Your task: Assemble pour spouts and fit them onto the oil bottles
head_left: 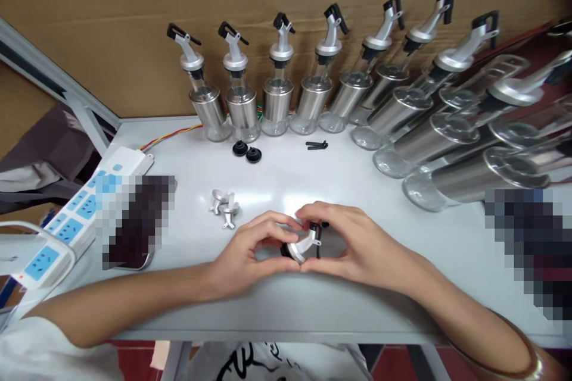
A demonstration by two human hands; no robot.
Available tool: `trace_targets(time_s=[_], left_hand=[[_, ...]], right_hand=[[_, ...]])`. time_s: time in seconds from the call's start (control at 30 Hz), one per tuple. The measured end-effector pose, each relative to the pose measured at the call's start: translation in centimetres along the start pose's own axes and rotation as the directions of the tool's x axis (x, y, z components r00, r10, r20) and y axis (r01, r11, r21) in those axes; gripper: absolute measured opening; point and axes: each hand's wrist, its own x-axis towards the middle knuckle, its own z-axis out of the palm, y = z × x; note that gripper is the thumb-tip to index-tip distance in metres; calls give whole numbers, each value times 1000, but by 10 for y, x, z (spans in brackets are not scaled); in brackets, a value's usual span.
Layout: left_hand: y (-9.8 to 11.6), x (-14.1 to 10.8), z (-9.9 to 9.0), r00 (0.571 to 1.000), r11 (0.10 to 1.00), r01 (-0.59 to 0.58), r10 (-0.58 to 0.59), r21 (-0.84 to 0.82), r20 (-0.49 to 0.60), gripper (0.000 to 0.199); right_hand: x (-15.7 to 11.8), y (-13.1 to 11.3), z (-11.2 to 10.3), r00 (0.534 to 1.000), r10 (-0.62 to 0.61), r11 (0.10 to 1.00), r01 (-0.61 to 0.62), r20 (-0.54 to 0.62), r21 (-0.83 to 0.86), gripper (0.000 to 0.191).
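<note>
Near the table's front, my left hand (263, 248) grips the black base and silver collar of a pourer spout (304, 245) between thumb and fingers. My right hand (342, 237) curves around the same spout from the other side, its fingertips at the silver collar and its thumb below. The spout lies tilted, its black lever end pointing up and right. Two silver spout bodies (229, 214) lie to the left. Behind them sit two round black stoppers (254, 155), and thin black levers (317, 145) lie farther right.
Glass and steel bottles (242, 108) with spouts line the back and right side. A white power strip (80, 214) with a cable and a blurred dark phone-like object (138, 223) are at the left. Another pixelated item (531, 244) is at the right edge.
</note>
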Motion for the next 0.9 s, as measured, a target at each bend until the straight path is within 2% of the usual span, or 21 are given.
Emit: trace_targets(time_s=[0.1, 0.23, 0.3, 0.37, 0.43, 0.5, 0.53, 0.6, 0.67, 0.77, 0.9], left_hand=[[-2, -2, 2, 1000, 1000, 26, -26, 7, 3, 31], [2, -4, 6, 997, 996, 72, -71, 47, -15, 47], [13, -2, 4, 995, 979, 89, -94, 185, 15, 49], [28, 3, -1, 988, 914, 75, -121, 399, 93, 44], [45, 11, -9, 978, 784, -24, -110, 620, 177, 34], [60, 19, -19, 964, 523, -101, -157, 847, 213, 25], [65, 22, -24, 961, 370, -108, -198, 923, 192, 23], [73, 27, -34, 948, 125, -87, -294, 988, 121, 23], [76, 29, -44, 923, -30, -61, -381, 998, 45, 23], [78, 29, -57, 880, -127, -35, -475, 991, -30, 26], [79, 26, -66, 858, -95, -23, -514, 995, -29, 23]], right_hand=[[0, 1, -2, 997, -72, 996, 71, 9, 54, 24], [0, 0, -3, 997, -63, 998, 62, -52, -18, 16], [0, 0, -4, 995, -66, 995, 60, -80, -80, 14], [0, 0, -4, 991, -71, 992, 59, -112, -113, 14], [0, 1, -4, 985, -79, 992, 62, -157, -110, 16], [0, 1, -4, 976, -85, 991, 62, -201, -117, 18], [0, 2, -4, 972, -87, 990, 59, -220, -131, 18], [0, 2, -4, 964, -91, 984, 49, -252, -171, 21], [0, 3, -5, 955, -96, 977, 37, -279, -210, 24], [0, 3, -5, 949, -85, 971, 11, -304, -237, 26], [-1, 4, -6, 941, -29, 980, -39, -337, -195, 28]])
